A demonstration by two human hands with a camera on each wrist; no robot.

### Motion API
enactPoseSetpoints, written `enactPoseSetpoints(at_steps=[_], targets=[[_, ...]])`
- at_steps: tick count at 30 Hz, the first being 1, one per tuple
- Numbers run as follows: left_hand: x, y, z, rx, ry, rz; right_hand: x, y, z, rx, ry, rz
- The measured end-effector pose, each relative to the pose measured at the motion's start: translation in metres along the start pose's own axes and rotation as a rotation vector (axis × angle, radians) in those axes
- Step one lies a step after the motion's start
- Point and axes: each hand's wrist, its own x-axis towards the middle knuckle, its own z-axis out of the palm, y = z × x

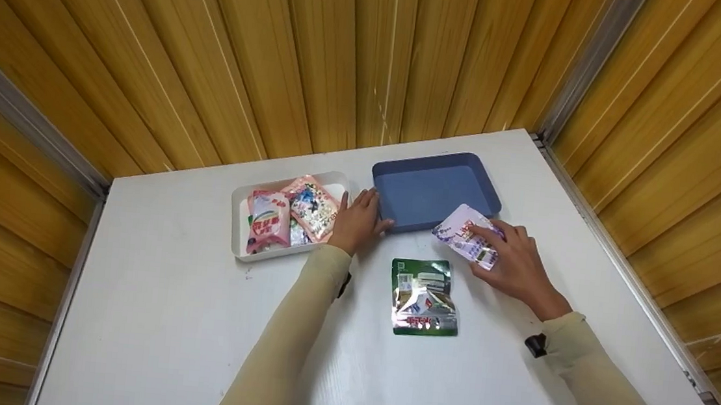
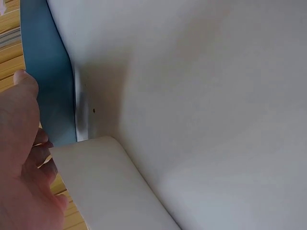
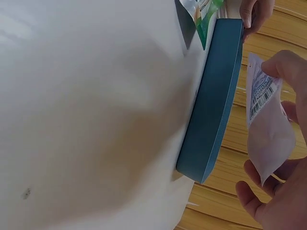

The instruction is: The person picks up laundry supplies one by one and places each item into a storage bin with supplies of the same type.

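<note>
My right hand (image 1: pixel 515 262) grips a shiny lavender pouch (image 1: pixel 462 237) above the near right corner of the blue tray (image 1: pixel 420 224). In the right wrist view the pouch (image 3: pixel 268 139) shows a barcode and sits between thumb and fingers. My left hand (image 1: pixel 359 222) rests between the blue tray and the white tray (image 1: pixel 238 224), its thumb at the blue rim and its fingers loosely extended by the white tray's right wall. A green and silver pouch (image 1: pixel 424 299) lies flat on the table in front of the blue tray.
The white tray holds several packets, among them a pink packet (image 1: pixel 270 217) and a pink-edged pouch (image 1: pixel 314 208). Both trays stand near the back edge of the white table (image 1: pixel 157 289). Wood-patterned corrugated walls (image 1: pixel 322 49) rise behind and at the sides.
</note>
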Motion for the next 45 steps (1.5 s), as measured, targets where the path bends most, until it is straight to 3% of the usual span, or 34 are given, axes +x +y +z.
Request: enactPoseSetpoints(at_steps=[11,18,45], targets=[[0.003,0.0,0.0,0.009,-0.005,-0.024,0.029,-0.003,-0.002,0.039,0.037,-0.026],[0.005,0.001,0.002,0.013,-0.012,-0.027,0.041,-0.001,-0.002,0.04,0.024,0.008],[0.001,0.003,0.0,0.029,-0.021,-0.037,0.08,0.007,0.009,0.037,-0.032,-0.01]])
